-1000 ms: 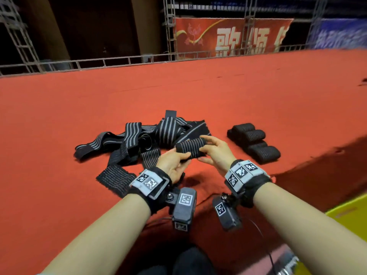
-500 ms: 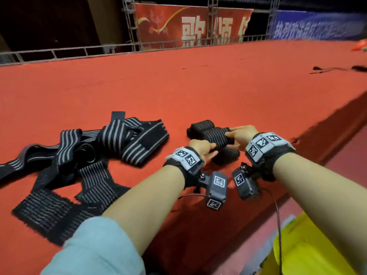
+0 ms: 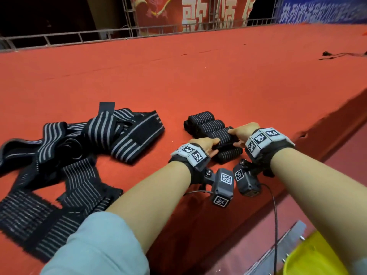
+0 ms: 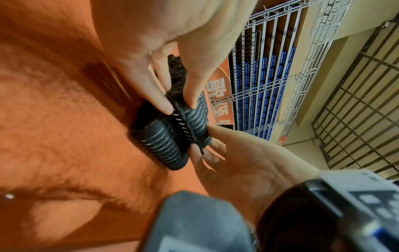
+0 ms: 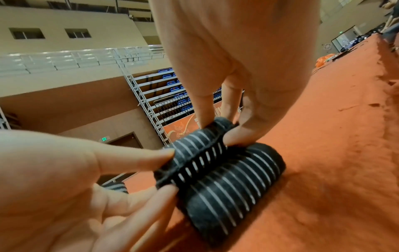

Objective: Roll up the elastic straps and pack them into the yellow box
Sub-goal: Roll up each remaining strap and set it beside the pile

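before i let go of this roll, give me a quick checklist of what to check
1. Both hands on the roll: ok. The left hand and right hand pinch its ends.
2. Roll wound tight: ok, no loose tail shows.
3. Roll down beside the finished rolls: ok, it sits against the near roll.
4. Roll fully resting on the carpet: cannot tell, fingers hide its underside.
5. Loose straps left to roll: not ok, a pile remains at left.
6. Yellow box in reach: cannot tell, only a corner shows.
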Available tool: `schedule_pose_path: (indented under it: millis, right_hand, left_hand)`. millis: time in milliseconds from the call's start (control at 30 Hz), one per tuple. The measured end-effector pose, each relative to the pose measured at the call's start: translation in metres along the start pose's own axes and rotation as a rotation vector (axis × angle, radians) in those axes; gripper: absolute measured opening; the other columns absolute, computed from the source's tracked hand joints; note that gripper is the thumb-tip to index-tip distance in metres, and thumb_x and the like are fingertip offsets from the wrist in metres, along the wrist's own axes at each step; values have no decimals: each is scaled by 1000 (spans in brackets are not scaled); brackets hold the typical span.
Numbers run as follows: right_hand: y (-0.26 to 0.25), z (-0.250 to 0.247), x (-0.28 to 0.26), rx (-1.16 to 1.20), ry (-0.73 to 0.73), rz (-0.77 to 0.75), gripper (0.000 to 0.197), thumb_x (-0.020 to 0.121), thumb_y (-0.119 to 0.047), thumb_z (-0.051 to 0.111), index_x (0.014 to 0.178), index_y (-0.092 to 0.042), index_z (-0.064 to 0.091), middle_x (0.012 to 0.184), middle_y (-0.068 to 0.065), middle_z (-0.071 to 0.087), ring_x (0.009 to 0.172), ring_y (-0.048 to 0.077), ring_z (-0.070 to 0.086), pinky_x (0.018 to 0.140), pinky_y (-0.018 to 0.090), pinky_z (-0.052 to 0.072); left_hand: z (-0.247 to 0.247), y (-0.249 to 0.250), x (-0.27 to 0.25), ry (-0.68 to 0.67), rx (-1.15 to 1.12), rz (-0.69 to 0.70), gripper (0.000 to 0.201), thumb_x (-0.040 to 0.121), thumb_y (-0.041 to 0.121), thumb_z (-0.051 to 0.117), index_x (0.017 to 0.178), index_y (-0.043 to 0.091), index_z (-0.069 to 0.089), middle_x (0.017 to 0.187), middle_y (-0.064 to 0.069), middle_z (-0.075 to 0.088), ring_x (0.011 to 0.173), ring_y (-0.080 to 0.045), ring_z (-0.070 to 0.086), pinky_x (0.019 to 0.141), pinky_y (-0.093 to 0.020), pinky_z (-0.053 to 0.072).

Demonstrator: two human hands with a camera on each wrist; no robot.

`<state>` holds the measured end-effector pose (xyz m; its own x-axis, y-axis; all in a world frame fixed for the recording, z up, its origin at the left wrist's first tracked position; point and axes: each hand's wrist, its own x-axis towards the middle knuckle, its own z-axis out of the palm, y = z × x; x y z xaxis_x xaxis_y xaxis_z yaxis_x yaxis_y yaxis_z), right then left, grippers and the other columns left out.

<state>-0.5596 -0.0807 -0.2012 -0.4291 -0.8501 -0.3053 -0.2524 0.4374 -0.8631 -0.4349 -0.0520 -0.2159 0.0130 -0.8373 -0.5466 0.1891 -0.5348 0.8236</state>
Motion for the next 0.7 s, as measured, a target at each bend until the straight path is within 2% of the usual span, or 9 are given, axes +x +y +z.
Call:
schedule_pose_path:
  millis: [100, 167, 233, 300, 367, 500, 533, 600, 700]
  right_hand:
    - [11, 1, 6, -143, 40, -79, 34, 81, -28, 76, 91, 3, 69, 91, 17, 69, 74, 27, 62, 68, 36, 53]
    - [13, 2, 8, -146, 42, -115, 38, 80, -33, 75, 96, 2, 71, 93, 18, 71, 74, 27, 62, 75, 37, 54]
    - [13, 1, 6, -169, 41, -135, 39, 82, -36, 73, 96, 0, 72, 93, 18, 72, 73, 27, 62, 75, 37, 53]
    - [12, -2, 1, -185, 46, -179, 40, 83, -39, 71, 95, 0, 73, 93, 18, 72, 75, 27, 63, 77, 36, 53]
    - [10, -6, -4, -171, 53, -214, 40, 84, -40, 69, 93, -1, 73, 88, 16, 72, 76, 27, 64, 80, 37, 53]
    - [-3, -11, -22, -120, 112, -271, 28, 86, -37, 66, 77, -10, 68, 81, 8, 66, 85, 30, 66, 86, 43, 55]
    - [-9, -11, -27, -108, 135, -285, 22, 87, -35, 65, 77, -16, 66, 85, 7, 66, 89, 29, 66, 87, 42, 54]
    - [-21, -6, -40, -84, 127, -312, 16, 86, -33, 65, 76, -21, 64, 90, 6, 68, 89, 25, 65, 87, 38, 54]
    - [-33, 12, -55, -5, 39, -297, 18, 77, -34, 69, 71, -17, 67, 77, 3, 69, 75, 22, 63, 78, 39, 55]
  left_hand:
    - [-2, -3, 2, 34, -80, 39, 38, 80, 6, 76, 112, -5, 60, 95, -13, 67, 80, -18, 64, 58, -29, 60]
    - [-4, -5, -1, 23, -110, 47, 40, 80, 7, 76, 114, -4, 59, 98, -14, 66, 77, -19, 63, 51, -28, 59]
    - [-5, -5, -5, 22, -121, 52, 39, 81, 12, 76, 114, -1, 58, 91, -12, 64, 77, -18, 63, 46, -25, 56]
    - [-5, -5, -10, 9, -93, 54, 45, 83, 19, 75, 119, 2, 54, 92, -8, 60, 92, -21, 65, 52, -25, 56]
    - [-7, -4, -12, 3, -57, 54, 52, 84, 25, 74, 124, 3, 49, 100, -7, 55, 108, -25, 61, 63, -27, 56]
    - [-17, 1, -17, 44, -36, 106, 58, 83, 28, 74, 127, 0, 47, 117, -12, 56, 106, -23, 60, 65, -27, 56]
    - [-20, 3, -20, 51, -44, 117, 55, 84, 26, 73, 126, -1, 48, 117, -13, 58, 107, -23, 60, 64, -27, 56]
    - [-31, 7, -29, 59, -53, 153, 41, 87, 20, 70, 116, -1, 50, 101, -9, 58, 100, -21, 59, 66, -27, 55]
    - [-51, 11, -44, 90, -43, 185, 20, 88, 12, 68, 96, 5, 52, 78, -5, 52, 84, -18, 57, 60, -25, 55]
